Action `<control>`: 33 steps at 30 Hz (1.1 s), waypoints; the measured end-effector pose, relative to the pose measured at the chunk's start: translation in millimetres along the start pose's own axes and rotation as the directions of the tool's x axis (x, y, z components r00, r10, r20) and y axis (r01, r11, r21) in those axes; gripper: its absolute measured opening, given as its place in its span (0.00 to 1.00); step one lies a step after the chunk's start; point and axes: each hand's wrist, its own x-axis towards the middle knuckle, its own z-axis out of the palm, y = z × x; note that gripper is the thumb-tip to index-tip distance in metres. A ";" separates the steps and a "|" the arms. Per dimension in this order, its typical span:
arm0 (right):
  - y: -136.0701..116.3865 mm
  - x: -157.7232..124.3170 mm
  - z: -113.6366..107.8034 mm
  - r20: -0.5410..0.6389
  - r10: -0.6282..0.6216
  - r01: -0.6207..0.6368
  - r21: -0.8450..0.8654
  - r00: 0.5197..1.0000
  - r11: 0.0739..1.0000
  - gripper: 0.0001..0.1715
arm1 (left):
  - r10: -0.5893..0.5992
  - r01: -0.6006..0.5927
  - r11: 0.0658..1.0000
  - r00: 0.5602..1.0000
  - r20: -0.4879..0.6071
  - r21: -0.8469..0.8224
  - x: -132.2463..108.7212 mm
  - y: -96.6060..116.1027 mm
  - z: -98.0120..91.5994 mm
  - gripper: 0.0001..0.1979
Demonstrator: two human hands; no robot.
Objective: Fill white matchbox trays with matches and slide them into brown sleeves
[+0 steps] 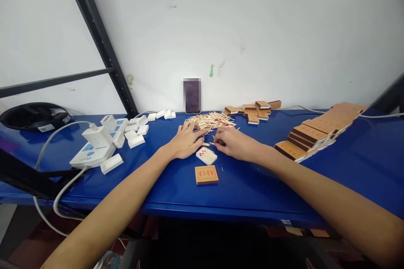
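Observation:
My left hand (188, 139) lies with fingers stretched and spread at the front left edge of a heap of red-tipped matches (214, 121). Opposite it, my right hand (232, 143) has its fingers curled in a pinch, with a pale match (211, 143) at the fingertips. Just below both hands is a white matchbox tray (206, 156) with several matches lying in it. Closer to the front edge rests an orange matchbox sleeve (206, 175) with red print. A few loose matches lie between the hands.
Empty white trays (136, 141) lie scattered at left beside a power strip (91, 153) with cables. Matchboxes (252, 111) are piled at the back, and a long stack of them (311, 134) stands at right. A phone (192, 96) leans on the wall.

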 end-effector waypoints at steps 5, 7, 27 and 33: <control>-3.9 -7.8 -14.8 0.037 0.004 -0.004 -0.003 0.999 1.000 0.06 | 0.046 -0.046 0.999 0.998 -0.032 -0.025 -1.6 1.8 -2.2 0.22; -3.0 -12.1 -24.1 0.129 0.037 -0.037 -0.004 0.991 0.999 0.04 | 0.059 -0.061 0.998 0.998 -0.037 -0.033 -2.3 2.2 -3.0 0.21; 27.1 2.0 -13.6 0.036 -0.122 0.118 0.099 0.992 0.988 0.23 | 0.253 -0.253 0.956 0.967 -0.021 -0.149 -15.0 13.3 -19.7 0.15; 31.1 1.4 -16.5 0.118 -0.145 0.125 0.157 0.982 0.980 0.12 | 0.227 -0.228 0.956 0.974 -0.024 -0.186 -17.1 13.5 -19.5 0.09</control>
